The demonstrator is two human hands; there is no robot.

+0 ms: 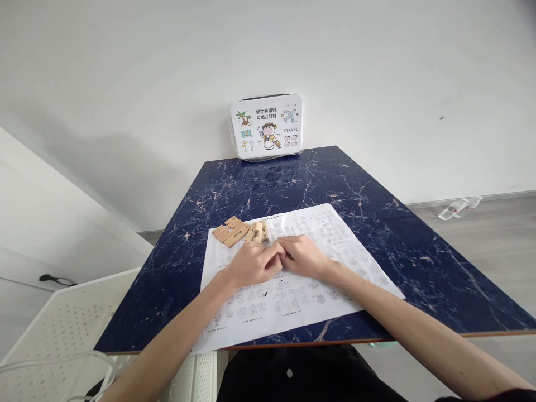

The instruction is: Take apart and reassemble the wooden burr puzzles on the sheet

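While wooden pieces (228, 235) lie on a printed sheet (288, 321), the curled left hand (253, 263) and right hand (305, 255) meet nearby. Whether the hands hold anything, I cannot tell.

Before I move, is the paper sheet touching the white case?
Apart: the head view shows a bare stretch of blue tabletop between the paper sheet and white case.

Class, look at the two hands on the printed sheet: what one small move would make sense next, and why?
Probably slide the left hand forward to the wooden pieces. It meets the right hand over the printed sheet, and the pieces lie just beyond it, near the sheet's far left corner. Whether the fingers hide something small, I cannot tell.
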